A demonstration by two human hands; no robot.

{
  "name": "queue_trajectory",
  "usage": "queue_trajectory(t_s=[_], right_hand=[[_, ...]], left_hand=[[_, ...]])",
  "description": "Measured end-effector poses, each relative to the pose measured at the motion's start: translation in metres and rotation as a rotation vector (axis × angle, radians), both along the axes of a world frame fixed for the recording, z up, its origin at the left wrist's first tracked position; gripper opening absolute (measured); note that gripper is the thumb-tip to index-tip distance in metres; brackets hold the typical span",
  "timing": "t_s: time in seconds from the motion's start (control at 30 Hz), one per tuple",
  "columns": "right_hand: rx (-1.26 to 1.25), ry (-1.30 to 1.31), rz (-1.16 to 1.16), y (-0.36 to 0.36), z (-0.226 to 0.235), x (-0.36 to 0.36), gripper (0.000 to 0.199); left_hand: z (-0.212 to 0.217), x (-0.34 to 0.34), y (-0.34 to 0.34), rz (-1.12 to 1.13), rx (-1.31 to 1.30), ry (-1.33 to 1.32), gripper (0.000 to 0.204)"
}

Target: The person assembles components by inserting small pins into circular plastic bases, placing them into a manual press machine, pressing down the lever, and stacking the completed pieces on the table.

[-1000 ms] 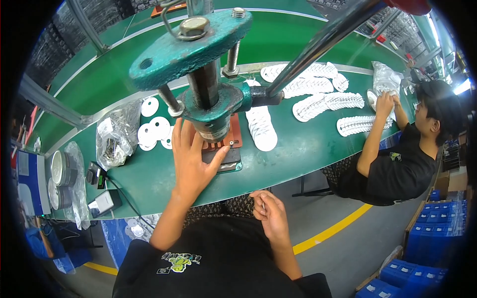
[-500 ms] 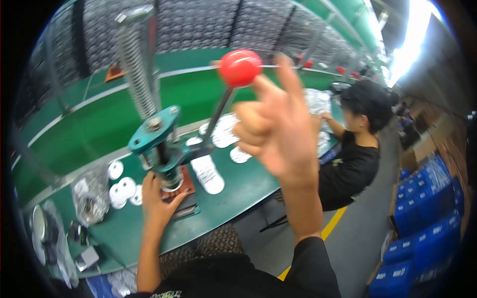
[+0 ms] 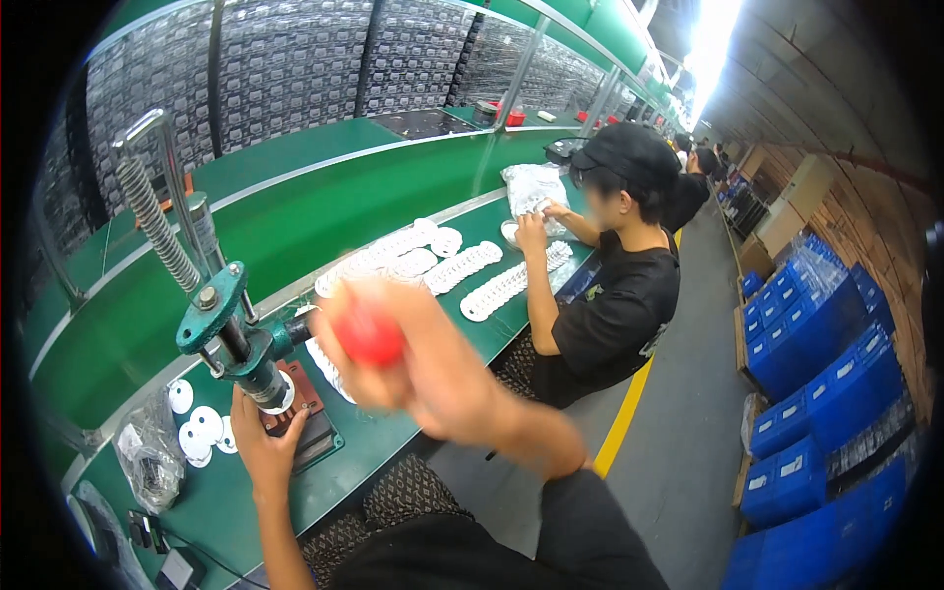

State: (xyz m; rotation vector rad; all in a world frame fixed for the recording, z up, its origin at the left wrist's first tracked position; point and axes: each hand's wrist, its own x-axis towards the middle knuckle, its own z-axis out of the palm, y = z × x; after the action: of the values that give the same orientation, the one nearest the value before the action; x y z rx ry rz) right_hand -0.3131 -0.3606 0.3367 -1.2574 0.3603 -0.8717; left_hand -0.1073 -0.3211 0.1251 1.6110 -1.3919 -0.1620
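A green hand press (image 3: 228, 313) with a coiled spring stands at the left of the bench. Its lever ends in a red ball knob (image 3: 369, 332), and my right hand (image 3: 438, 369) is wrapped round that knob, blurred by motion. Beneath the press ram lies a white disc (image 3: 280, 401) on a reddish-brown fixture block (image 3: 307, 385). My left hand (image 3: 264, 442) holds the disc from the near side, thumb to its right and fingers to its left. The ram partly hides the disc, and the fingertips are not fully visible.
Loose white discs (image 3: 204, 428) and a clear plastic bag (image 3: 147, 452) lie left of the press. Rows of white discs (image 3: 497, 280) stretch right along the green bench (image 3: 379, 433). A co-worker (image 3: 619, 275) sits at the right, handling a white piece. Blue boxes (image 3: 796, 472) line the aisle.
My right hand has come down and left from its raised place beside the knob and closed on it. The lever is lower. The view has swung right; my left hand stays at the fixture.
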Motion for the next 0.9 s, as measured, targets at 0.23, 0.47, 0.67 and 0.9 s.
queue_trajectory(t_s=[0.23, 0.47, 0.67, 0.9], right_hand=[[-0.456, -0.349, -0.327, 0.052, -0.207, -0.029, 0.051], [-0.127, -0.272, 0.015, 0.026, -0.064, -0.011, 0.050], [-0.143, -0.293, -0.091, -0.031, -0.017, 0.038, 0.050], [-0.089, -0.282, -0.221, -0.009, -0.095, 0.020, 0.034]], left_hand=[[-0.008, -0.011, -0.004, 0.045, -0.055, -0.071, 0.077], [-0.016, 0.004, 0.005, -0.049, -0.031, 0.038, 0.080], [-0.017, 0.003, -0.001, -0.109, -0.033, 0.139, 0.081], [-0.020, 0.008, -0.001, 0.035, 0.013, -0.252, 0.073]])
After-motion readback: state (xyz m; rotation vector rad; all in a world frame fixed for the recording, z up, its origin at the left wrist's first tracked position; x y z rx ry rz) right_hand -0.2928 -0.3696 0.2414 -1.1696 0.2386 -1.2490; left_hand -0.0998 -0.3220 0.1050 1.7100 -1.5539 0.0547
